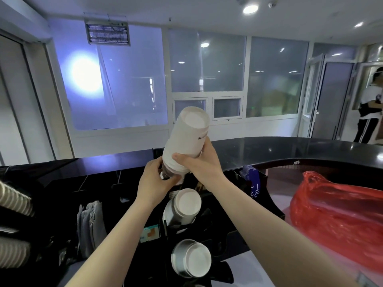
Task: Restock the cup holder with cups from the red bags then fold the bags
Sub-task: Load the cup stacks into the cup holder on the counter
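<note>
A stack of white paper cups (187,137) stands upside down and tilted over the far slot of the black cup holder (232,241). My right hand (199,162) grips the stack at its lower part. My left hand (157,181) holds the stack's bottom end, fingers wrapped around its rims. Two more upside-down stacks sit in the holder: a middle stack (183,206) and a near stack (191,258). A red plastic bag (335,216) lies crumpled on the counter at the right.
A dark curved counter top (290,150) runs behind the holder. Ribbed cup stacks (14,206) lie at the far left, grey folded items (91,220) beside them. A blue tag (253,183) stands right of the holder. A person (371,104) stands at the far right doorway.
</note>
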`<action>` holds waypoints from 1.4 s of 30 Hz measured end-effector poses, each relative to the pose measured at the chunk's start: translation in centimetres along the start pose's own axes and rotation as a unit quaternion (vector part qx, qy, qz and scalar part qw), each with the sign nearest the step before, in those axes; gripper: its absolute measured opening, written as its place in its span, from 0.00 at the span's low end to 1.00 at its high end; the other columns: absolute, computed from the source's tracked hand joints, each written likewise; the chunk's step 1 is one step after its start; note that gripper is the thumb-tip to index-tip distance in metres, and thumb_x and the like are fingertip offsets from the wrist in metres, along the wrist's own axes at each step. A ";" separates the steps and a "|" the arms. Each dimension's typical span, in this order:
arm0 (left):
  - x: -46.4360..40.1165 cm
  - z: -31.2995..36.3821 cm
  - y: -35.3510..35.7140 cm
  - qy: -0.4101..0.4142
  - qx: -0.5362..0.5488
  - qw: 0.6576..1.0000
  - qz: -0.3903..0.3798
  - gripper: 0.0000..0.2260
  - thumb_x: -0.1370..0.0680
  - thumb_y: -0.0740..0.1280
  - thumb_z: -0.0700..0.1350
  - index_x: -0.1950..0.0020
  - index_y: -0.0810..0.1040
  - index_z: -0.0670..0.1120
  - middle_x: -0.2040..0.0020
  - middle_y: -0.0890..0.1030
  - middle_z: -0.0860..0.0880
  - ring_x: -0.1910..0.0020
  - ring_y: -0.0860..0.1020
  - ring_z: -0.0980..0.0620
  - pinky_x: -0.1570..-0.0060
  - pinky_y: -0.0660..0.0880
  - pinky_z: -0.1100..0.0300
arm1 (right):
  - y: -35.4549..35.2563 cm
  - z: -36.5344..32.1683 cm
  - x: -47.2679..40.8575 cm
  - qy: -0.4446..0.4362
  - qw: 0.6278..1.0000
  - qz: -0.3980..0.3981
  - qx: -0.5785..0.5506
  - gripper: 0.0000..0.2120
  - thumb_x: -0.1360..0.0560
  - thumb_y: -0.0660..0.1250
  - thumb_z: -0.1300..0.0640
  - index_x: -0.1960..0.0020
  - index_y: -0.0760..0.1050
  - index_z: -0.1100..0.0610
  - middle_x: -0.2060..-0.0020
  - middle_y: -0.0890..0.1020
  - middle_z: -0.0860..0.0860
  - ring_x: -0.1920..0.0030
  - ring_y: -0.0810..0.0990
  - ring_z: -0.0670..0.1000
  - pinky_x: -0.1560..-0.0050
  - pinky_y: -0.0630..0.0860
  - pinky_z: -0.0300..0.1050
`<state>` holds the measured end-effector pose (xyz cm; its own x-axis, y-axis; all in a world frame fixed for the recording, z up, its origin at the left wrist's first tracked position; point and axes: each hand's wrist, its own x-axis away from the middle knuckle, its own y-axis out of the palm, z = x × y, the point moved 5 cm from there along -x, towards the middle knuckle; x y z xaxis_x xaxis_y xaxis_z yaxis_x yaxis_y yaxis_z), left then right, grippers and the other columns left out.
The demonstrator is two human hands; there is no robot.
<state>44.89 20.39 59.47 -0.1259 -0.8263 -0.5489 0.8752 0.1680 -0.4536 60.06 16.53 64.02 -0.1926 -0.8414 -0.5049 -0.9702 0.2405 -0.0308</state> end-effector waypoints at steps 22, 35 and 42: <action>9.5 6.4 -1.2 0.055 0.225 0.971 0.064 0.42 0.38 0.76 0.50 0.28 0.59 0.58 0.36 0.76 0.54 0.38 0.76 0.58 0.44 0.74 0.66 | -3.4 -3.5 7.7 -0.061 0.979 -0.145 -0.131 0.23 0.37 0.78 0.60 0.43 0.77 0.56 0.49 0.84 0.51 0.45 0.82 0.51 0.49 0.78 0.44; 17.3 4.5 0.9 -0.059 0.179 0.982 0.019 0.30 0.30 0.74 0.36 0.30 0.69 0.50 0.64 0.85 0.48 0.62 0.84 0.54 0.56 0.74 0.71 | -6.1 0.9 12.8 0.032 0.973 -0.141 -0.178 0.32 0.40 0.77 0.39 0.41 0.71 0.47 0.50 0.82 0.38 0.44 0.80 0.44 0.49 0.77 0.40; 20.2 1.9 2.5 -0.114 0.121 0.986 -0.017 0.26 0.28 0.73 0.38 0.32 0.71 0.53 0.62 0.85 0.50 0.60 0.83 0.56 0.55 0.74 0.71 | -6.4 3.1 15.7 0.034 0.979 -0.130 -0.154 0.28 0.33 0.76 0.60 0.37 0.69 0.48 0.45 0.80 0.45 0.45 0.80 0.43 0.52 0.77 0.38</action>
<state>45.42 3.05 48.58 -0.0720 -0.9334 -0.3515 0.9617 0.0285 -0.2725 63.71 3.28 53.66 0.0671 -0.8877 -0.4555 -0.9839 -0.1346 0.1173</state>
